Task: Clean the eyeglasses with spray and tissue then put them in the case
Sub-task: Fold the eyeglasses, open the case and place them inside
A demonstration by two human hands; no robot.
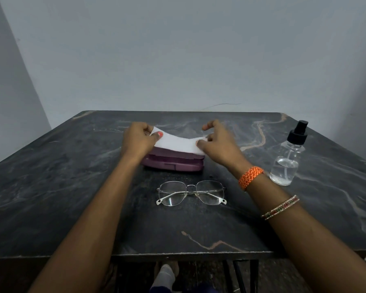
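Eyeglasses lie folded at centre frame on the tabletop. Behind them, left hand and right hand each pinch one tissue end above the closed case. Spray bottle stands at right.

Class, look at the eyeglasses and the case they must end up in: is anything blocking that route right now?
Yes. The purple case looks closed, and the white tissue is stretched over its lid, pinched by the left hand and right hand. The table strip between eyeglasses and case is bare.

White tissue over closed purple case; folded eyeglasses nearer, clear spray bottle right.
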